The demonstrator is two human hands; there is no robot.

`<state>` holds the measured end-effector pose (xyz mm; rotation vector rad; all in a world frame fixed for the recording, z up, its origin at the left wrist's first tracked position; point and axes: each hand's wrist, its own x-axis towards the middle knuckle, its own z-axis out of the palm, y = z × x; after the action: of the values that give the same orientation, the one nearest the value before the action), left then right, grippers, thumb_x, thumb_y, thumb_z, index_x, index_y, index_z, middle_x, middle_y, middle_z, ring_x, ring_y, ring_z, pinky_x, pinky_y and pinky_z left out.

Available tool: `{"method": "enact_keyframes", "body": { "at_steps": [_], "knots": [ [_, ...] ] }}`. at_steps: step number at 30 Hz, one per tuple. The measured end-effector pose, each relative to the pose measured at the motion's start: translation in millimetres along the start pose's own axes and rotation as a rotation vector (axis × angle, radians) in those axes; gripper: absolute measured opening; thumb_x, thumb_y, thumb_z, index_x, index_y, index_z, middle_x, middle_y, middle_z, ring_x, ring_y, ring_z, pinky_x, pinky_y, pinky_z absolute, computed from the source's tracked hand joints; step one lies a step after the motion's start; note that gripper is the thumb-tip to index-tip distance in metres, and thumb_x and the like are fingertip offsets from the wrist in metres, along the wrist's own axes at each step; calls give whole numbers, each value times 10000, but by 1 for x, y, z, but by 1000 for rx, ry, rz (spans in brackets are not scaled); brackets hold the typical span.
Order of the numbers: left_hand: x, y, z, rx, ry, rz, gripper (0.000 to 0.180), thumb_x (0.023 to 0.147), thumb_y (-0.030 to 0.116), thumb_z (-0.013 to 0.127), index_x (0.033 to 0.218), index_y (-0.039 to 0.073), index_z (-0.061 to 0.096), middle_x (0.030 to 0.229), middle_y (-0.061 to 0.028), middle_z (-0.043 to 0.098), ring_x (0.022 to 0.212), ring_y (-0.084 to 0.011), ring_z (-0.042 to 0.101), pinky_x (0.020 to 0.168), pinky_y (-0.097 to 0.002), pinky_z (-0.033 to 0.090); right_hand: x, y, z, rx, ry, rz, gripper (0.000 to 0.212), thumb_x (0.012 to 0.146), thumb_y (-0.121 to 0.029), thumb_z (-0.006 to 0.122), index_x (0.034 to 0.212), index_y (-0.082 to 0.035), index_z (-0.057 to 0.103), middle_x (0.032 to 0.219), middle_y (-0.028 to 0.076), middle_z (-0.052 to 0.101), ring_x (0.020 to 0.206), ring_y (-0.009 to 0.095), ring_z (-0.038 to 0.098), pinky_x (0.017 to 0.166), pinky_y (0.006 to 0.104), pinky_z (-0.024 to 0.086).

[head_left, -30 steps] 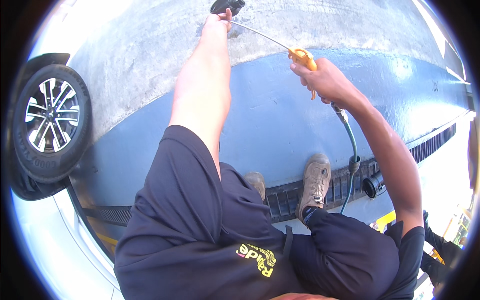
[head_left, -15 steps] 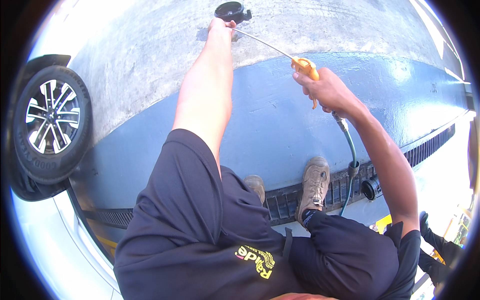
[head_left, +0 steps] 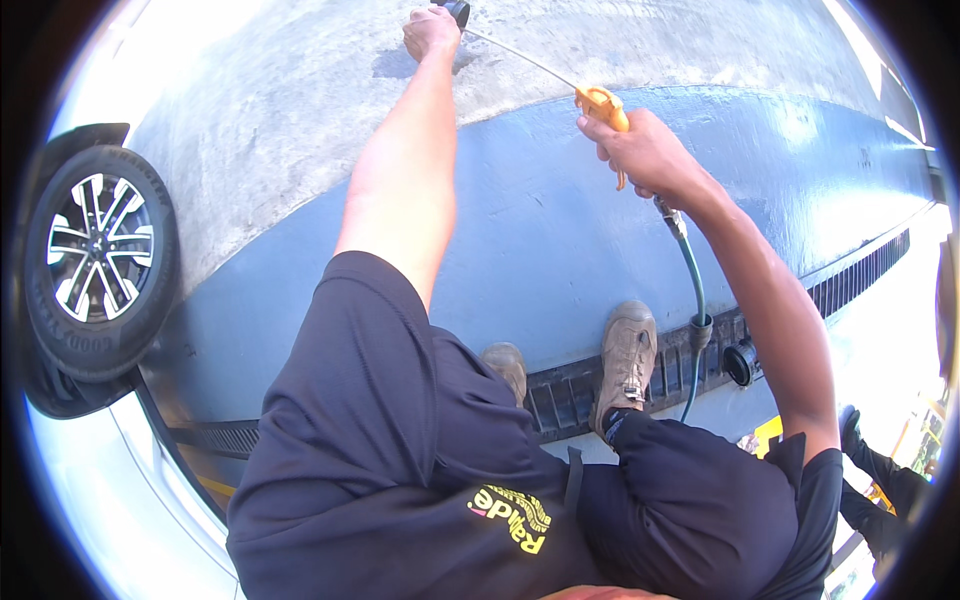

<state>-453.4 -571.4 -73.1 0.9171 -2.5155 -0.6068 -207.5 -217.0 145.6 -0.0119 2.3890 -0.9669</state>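
Note:
My left hand (head_left: 432, 34) is stretched far out over the concrete, its fingers closed around a black round hollow part (head_left: 458, 13). Only a piece of that part shows, at the top edge of the picture, and I cannot tell its exact kind. My right hand (head_left: 640, 150) grips an orange air blow gun (head_left: 604, 106) by its handle. The gun's long thin metal nozzle (head_left: 520, 57) reaches up and left, its tip close beside the black part. A green air hose (head_left: 692, 265) hangs from the gun's lower end, below my right hand.
A car wheel (head_left: 100, 250) and white bodywork (head_left: 115, 480) stand at the left. A drain grate (head_left: 560, 405) runs across the floor by my shoes (head_left: 627, 355). Behind my right arm lies a black round fitting (head_left: 741, 362). Another person's dark-clad legs (head_left: 875, 480) show at the lower right.
My left hand has moved up with the black part and turned it, so its open face no longer shows. The blow gun has shifted slightly up and left, following it.

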Motion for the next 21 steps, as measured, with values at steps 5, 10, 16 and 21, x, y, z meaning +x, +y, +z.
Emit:
{"method": "enact_keyframes", "body": {
  "at_steps": [5, 10, 16, 21],
  "knots": [
    [14, -24, 4, 204, 75, 86, 624, 1087, 471, 394, 1069, -59, 724, 1021, -295, 757, 951, -396, 768, 848, -532, 605, 4, 1, -5, -23, -22, -19, 594, 1044, -530, 643, 789, 5, 664, 575, 19, 520, 423, 90, 483, 401, 254, 404],
    [8, -19, -6, 98, -217, -5, 480, 1006, 362, 564, 1096, -76, 738, 1125, -302, 754, 1099, -393, 753, 955, -447, 602, 7, 17, -12, -71, -48, 37, 583, 1039, -532, 651, 800, 0, 669, 585, 22, 529, 429, 86, 487, 405, 246, 410],
    [-15, -10, -20, -16, -376, -189, 544, 1065, 431, 490, 946, -35, 746, 776, -173, 762, 816, -271, 783, 854, -388, 619, 4, 15, -6, -79, -91, 33, 593, 1043, -546, 626, 818, 1, 658, 597, -9, 514, 418, 74, 436, 379, 241, 338],
    [-20, -3, -33, -46, -460, -149, 636, 1087, 487, 426, 788, 27, 748, 670, -126, 743, 662, -209, 754, 743, -368, 610, 11, 15, 0, -96, -75, -10, 575, 1045, -526, 631, 825, 4, 665, 591, -6, 513, 420, 79, 452, 374, 245, 356]
  ]
}}
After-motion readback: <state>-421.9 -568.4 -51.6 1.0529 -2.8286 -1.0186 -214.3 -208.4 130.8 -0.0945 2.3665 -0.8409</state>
